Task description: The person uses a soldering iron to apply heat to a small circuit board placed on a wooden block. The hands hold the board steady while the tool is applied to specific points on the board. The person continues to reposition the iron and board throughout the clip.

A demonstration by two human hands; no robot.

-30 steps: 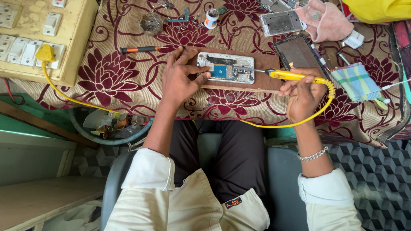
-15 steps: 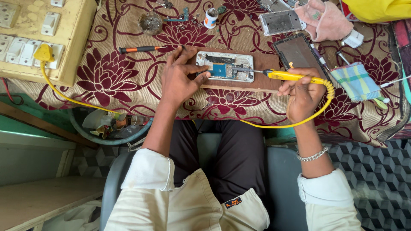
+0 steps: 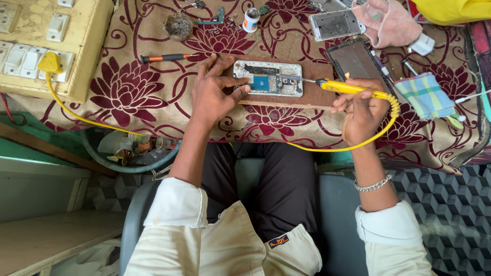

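- Head view looks straight down on a work table covered with a maroon flowered cloth point(image 3: 153, 97); a cream switch board point(image 3: 46, 46) sits at its left end with a yellow plug point(image 3: 50, 62) pushed into it.
- A yellow cord point(image 3: 337, 149) runs from that plug along the near table edge. Below the table edge are a round bin of scraps point(image 3: 130, 148), a patterned floor at right and the person's dark trousers and pale sleeves.
- On the cloth lies a thin wooden board point(image 3: 281, 102), and on it an opened phone point(image 3: 268, 78) with its inner parts bared.
- The left hand point(image 3: 215, 94) rests flat beside the phone's left end, thumb and forefinger closed on that end, pinning it.
- The right hand point(image 3: 360, 110) is wrapped around a yellow soldering iron point(image 3: 353, 88); its metal tip reaches left onto the phone's middle.
- Farther back: an orange-handled screwdriver point(image 3: 163, 58), a small glass dish point(image 3: 178, 24), a second phone shell point(image 3: 335, 24), a dark screen panel point(image 3: 355, 59), a pink cloth point(image 3: 388, 23) and a checked cloth point(image 3: 424, 94).
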